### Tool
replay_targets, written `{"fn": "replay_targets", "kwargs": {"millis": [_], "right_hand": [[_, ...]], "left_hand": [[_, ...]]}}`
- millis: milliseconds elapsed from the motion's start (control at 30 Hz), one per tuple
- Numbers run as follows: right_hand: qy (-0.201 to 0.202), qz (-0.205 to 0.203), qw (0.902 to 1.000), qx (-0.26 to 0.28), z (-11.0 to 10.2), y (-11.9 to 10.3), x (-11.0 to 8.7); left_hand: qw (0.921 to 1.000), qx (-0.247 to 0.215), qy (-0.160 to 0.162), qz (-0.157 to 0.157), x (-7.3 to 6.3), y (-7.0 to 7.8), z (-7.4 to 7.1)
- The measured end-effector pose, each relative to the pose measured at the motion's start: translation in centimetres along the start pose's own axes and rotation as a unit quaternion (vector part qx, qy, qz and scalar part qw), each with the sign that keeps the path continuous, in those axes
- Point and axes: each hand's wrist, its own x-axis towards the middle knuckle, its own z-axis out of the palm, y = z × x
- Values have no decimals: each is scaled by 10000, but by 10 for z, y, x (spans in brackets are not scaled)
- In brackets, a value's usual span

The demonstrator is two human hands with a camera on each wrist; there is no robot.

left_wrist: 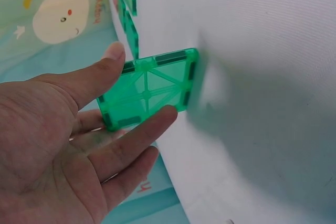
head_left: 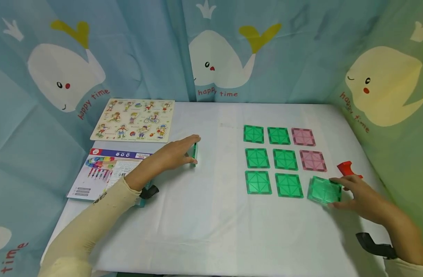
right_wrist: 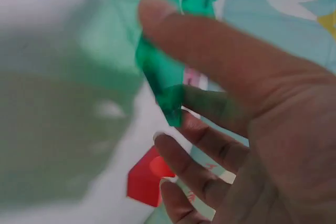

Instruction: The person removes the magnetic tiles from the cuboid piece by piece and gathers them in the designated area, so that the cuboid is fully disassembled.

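In the left wrist view, my left hand (left_wrist: pixel 73 124) pinches a green translucent magnetic tile (left_wrist: pixel 168 85) by its edges, thumb along one side and fingers along the other. The tile stands on edge at the white tabletop, seen as a thin strip in the head view. On the right, my right hand (head_left: pixel 367 200) grips another green tile (head_left: pixel 323 191) between thumb and fingers, tilted close over the table. Beside it, several green tiles (head_left: pixel 285 159) and two pink tiles (head_left: pixel 313 161) lie flat in rows.
A red piece (head_left: pixel 345 168) sits just behind my right hand. At the left are a picture board (head_left: pixel 133 120) with cartoon children and a printed box (head_left: pixel 97 173) partly under my left arm. Whale-print curtains (head_left: pixel 218 57) stand behind and at both sides.
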Motion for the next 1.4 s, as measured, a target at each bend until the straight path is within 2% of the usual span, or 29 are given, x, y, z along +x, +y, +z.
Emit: {"fn": "replay_targets", "kwargs": {"millis": [133, 267, 467, 600, 767, 900, 1033, 1200, 1300, 1400], "right_hand": [[-149, 181, 9984, -505, 6, 3, 10], [-150, 126, 9966, -800, 12, 1, 18], [-13, -36, 9951, -990, 6, -10, 19], [86, -194, 9959, -883, -5, -30, 27], [-21, -252, 9973, -689, -14, -72, 57], [-137, -556, 9964, -629, -4, -119, 85], [-306, -1039, 9924, -583, 18, -170, 120], [-619, -1336, 9861, -774, 55, -231, 164], [-786, -1485, 9810, -965, 77, -263, 180], [-718, -1560, 9785, -1147, 92, -290, 192]], "left_hand": [[10000, 3, 23, -40, -2, -1, 0], [10000, -14, 70, -9, -3, -3, 0], [9999, 26, 135, 15, -3, -3, 0], [9999, 40, 153, 12, -4, -3, -2], [9999, -10, 135, 13, -3, -3, -1], [9999, -35, 130, 26, -3, -3, 1], [9999, 11, 145, 11, -6, -4, 2], [9998, 84, 159, -27, -7, -5, 1], [9997, 158, 162, -15, -6, -6, 1], [9997, 164, 185, 16, -6, -6, 0]]}}
